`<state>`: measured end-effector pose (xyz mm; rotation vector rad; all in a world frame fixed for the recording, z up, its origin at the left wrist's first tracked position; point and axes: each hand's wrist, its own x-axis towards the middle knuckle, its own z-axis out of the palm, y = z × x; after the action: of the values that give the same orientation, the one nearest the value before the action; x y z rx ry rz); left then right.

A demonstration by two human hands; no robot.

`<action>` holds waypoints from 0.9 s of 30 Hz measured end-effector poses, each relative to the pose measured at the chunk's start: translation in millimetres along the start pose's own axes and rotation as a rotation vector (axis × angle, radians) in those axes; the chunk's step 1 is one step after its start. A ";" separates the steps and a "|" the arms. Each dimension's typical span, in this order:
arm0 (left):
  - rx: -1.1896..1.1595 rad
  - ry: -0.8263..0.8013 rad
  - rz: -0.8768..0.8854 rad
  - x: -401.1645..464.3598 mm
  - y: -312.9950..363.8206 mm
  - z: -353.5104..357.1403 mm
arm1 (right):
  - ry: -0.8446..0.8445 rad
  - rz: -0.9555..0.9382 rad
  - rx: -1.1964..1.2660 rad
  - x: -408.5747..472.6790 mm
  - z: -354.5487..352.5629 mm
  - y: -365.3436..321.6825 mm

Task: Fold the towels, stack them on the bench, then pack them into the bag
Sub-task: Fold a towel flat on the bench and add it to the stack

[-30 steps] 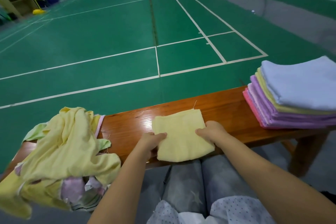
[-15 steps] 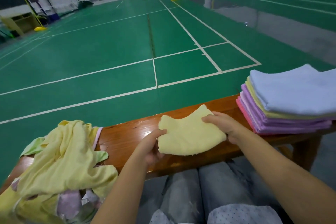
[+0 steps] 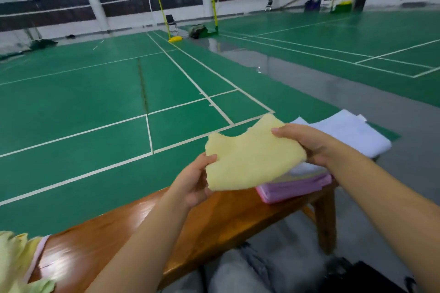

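The folded yellow towel [image 3: 252, 159] is held in the air, clear of the bench [image 3: 214, 223], partly over the near edge of the stack of folded towels [image 3: 333, 147] at the bench's right end. Its left edge is pinched by the left hand [image 3: 192, 181], thumb on top and fingers curled beneath; its right edge is gripped by the right hand [image 3: 307, 143], fingers curled over the top — the thumb is hidden under the cloth. Between the two grips the towel sags, and its far edge is seen dipping in a curve.

That sag is judged the first risk: with only the two sides supported, the fold could open in the middle before the towel is laid down. A second risk lies in the stack itself — the white top towel [image 3: 352, 135] sits askew over the purple layers [image 3: 295, 188], so a towel set down off-centre could slide, or the pile could be nudged toward the bench end. A release by one hand ahead of the other would likely let a layer flop loose. At the far left, unfolded towels [image 3: 16, 264] are left in a heap; no bag can be made out for certain.
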<state>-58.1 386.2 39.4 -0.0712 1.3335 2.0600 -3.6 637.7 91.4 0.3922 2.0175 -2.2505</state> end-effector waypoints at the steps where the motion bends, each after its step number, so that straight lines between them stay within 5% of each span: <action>1: 0.017 -0.021 0.007 7.0 2.4 12.1 | 0.015 -0.004 0.012 -1.1 -9.4 -5.2; 10: 0.255 0.000 0.050 60.4 5.3 96.6 | 0.169 -0.044 0.041 13.3 -87.2 -27.0; 18: 0.488 0.115 -0.044 84.2 -19.8 101.1 | 0.397 0.126 -0.787 34.6 -118.3 20.4; 27: 0.598 0.133 0.073 65.7 -23.3 78.8 | 0.640 -0.184 -1.151 19.6 -83.2 10.6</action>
<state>-72.0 490.2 32.9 0.1067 2.0053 1.6533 -9.3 720.5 68.6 0.8338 3.2795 -0.6754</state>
